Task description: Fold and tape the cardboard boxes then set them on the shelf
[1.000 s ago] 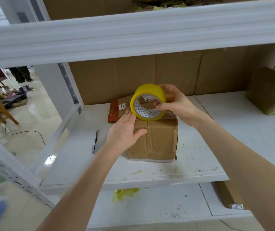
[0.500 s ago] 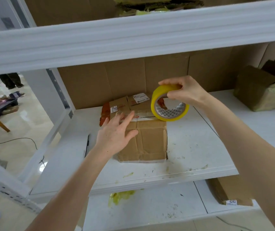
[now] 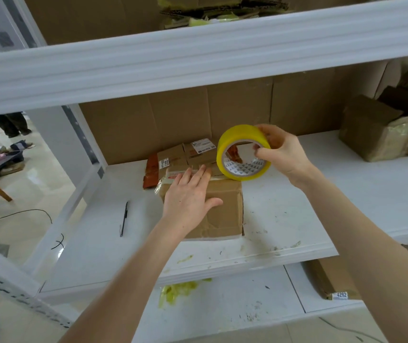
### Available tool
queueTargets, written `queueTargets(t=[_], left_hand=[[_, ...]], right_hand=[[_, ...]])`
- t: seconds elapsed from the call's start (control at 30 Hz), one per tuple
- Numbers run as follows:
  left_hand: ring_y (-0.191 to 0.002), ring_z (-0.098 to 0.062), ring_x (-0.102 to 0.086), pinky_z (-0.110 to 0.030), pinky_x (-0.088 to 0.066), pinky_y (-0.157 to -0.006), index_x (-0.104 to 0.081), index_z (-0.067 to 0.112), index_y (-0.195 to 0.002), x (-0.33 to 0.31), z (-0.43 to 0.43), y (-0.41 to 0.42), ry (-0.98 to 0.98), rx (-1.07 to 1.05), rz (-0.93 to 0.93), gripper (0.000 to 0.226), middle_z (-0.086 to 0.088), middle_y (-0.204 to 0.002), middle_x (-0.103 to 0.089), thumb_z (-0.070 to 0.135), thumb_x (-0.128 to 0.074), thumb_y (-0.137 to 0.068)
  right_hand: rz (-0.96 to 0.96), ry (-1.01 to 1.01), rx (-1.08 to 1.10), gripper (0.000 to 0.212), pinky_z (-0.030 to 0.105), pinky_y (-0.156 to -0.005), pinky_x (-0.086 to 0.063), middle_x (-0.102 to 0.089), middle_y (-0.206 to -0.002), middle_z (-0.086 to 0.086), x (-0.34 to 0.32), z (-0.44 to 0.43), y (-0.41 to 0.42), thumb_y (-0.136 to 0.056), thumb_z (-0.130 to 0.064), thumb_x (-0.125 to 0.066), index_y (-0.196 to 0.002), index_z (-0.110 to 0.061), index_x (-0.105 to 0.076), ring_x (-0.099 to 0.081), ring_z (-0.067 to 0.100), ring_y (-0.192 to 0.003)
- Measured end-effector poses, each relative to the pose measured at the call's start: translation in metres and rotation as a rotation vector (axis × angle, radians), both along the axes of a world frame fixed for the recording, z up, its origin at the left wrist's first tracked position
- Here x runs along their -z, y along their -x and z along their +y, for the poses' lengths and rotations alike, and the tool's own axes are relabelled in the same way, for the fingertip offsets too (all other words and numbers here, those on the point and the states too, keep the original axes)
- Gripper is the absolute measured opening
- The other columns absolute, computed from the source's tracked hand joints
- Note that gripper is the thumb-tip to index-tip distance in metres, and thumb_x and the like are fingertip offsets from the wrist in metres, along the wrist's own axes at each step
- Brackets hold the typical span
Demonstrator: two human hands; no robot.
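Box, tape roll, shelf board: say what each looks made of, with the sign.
Box: brown cardboard, matte; creased and dented.
Tape roll: probably glossy yellow plastic film, wound on a printed, card-like core.
Shelf board: smooth white painted or laminated panel, base material unclear; scuffed and stained.

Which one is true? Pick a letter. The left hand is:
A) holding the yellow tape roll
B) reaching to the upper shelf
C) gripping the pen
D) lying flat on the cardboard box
D: the left hand rests with straight fingers on top of the cardboard box, the right hand grips the yellow tape roll, and the pen lies apart on the shelf.
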State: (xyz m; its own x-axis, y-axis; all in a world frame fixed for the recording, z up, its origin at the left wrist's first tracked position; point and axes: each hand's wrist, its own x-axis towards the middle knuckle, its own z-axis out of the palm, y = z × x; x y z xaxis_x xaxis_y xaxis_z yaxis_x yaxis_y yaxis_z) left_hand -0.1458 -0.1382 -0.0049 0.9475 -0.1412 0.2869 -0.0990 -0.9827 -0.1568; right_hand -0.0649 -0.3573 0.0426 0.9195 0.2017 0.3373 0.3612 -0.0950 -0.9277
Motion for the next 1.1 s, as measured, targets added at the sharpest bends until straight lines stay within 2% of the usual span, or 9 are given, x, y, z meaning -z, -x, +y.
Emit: queueTargets(t=[0.17,0.27,0.43,0.57,0.67,0.77,0.87,1.0,1.1], left_hand=[[-0.145,-0.022,-0.018,-0.034,-0.016,-0.117,-0.014,0.026,-0.152,0.002,0.002,-0.001,0.028,0.009,-0.001,0.077,0.006,-0.159,-0.015,0.066,-0.03,-0.087],[-0.146,-0.022,-0.017,-0.034,-0.016,-0.117,-0.014,0.027,-0.152,0.001,0.003,-0.001,0.027,0.01,-0.001,0.077,0.007,-0.159,-0.015,0.066,-0.031,-0.087],[-0.145,-0.02,-0.018,-0.033,-0.016,-0.117,-0.015,0.027,-0.152,0.004,0.005,-0.003,-0.018,0.041,-0.009,0.075,0.008,-0.158,-0.017,0.063,-0.032,-0.088],[-0.146,-0.018,-0.015,-0.037,-0.015,-0.117,-0.015,0.032,-0.151,-0.005,0.026,-0.007,-0.009,0.064,0.026,0.065,0.005,-0.159,-0.017,0.051,-0.04,-0.095],[-0.146,-0.019,-0.012,-0.039,-0.011,-0.117,-0.021,0.028,-0.15,-0.01,0.021,-0.008,0.125,0.077,0.086,0.07,-0.001,-0.158,-0.018,0.063,-0.034,-0.091],[-0.146,-0.021,-0.014,-0.045,-0.012,-0.117,-0.015,0.022,-0.151,-0.004,-0.009,-0.011,0.169,0.099,0.068,0.072,0.001,-0.158,-0.018,0.06,-0.032,-0.092],[-0.146,-0.024,-0.013,-0.054,-0.013,-0.115,-0.007,0.029,-0.152,0.005,-0.02,-0.015,0.044,0.062,0.043,0.071,0.009,-0.159,-0.011,0.055,-0.034,-0.092],[-0.146,-0.023,-0.013,-0.054,-0.014,-0.116,-0.009,0.032,-0.151,0.007,-0.004,-0.021,0.027,0.11,0.053,0.071,0.009,-0.159,-0.013,0.057,-0.03,-0.089],[-0.146,-0.022,-0.012,-0.052,-0.013,-0.117,-0.007,0.031,-0.152,0.011,0.007,-0.021,-0.013,0.132,0.051,0.073,0.009,-0.159,-0.01,0.058,-0.027,-0.086]], right_hand=[[0.037,0.096,0.019,0.056,0.013,-0.072,-0.047,-0.061,-0.084,-0.001,0.009,-0.031,0.005,-0.075,-0.005,-0.056,-0.112,-0.047,-0.064,-0.054,0.005,-0.079],[0.059,0.093,0.03,0.06,0.014,-0.067,-0.045,-0.056,-0.078,-0.001,0.027,-0.039,0.01,-0.077,0.004,-0.053,-0.104,-0.048,-0.066,-0.05,0.01,-0.076],[0.121,0.003,0.032,0.063,0.023,-0.069,-0.043,-0.049,-0.077,0.008,0.049,-0.039,0.016,-0.079,0.011,-0.049,-0.102,-0.045,-0.067,-0.05,0.016,-0.08],[0.093,0.011,-0.033,0.06,0.026,-0.065,-0.04,-0.049,-0.069,-0.001,0.064,-0.021,0.026,-0.078,0.012,-0.049,-0.116,-0.032,-0.064,-0.045,0.014,-0.07],[0.103,0.027,-0.012,0.055,0.026,-0.066,-0.043,-0.051,-0.073,-0.002,0.073,-0.009,0.033,-0.08,0.008,-0.057,-0.12,-0.03,-0.058,-0.048,0.014,-0.071],[0.145,-0.013,-0.028,0.031,0.022,-0.068,-0.049,-0.059,-0.085,-0.002,0.068,-0.01,0.039,-0.087,-0.023,-0.069,-0.116,-0.029,-0.059,-0.057,0.01,-0.077],[0.204,-0.009,0.011,0.029,0.023,-0.068,-0.053,-0.062,-0.083,-0.002,0.058,-0.014,0.036,-0.092,-0.048,-0.056,-0.112,-0.029,-0.062,-0.06,0.012,-0.075],[0.384,-0.024,0.016,0.02,0.035,-0.082,-0.054,-0.067,-0.071,-0.009,0.063,-0.003,0.032,-0.09,-0.042,-0.061,-0.1,-0.028,-0.07,-0.062,0.014,-0.077],[0.406,-0.044,0.043,0.014,0.028,-0.071,-0.052,-0.063,-0.058,-0.013,0.069,0.002,0.032,-0.09,-0.036,-0.063,-0.083,-0.028,-0.072,-0.059,0.008,-0.064]])
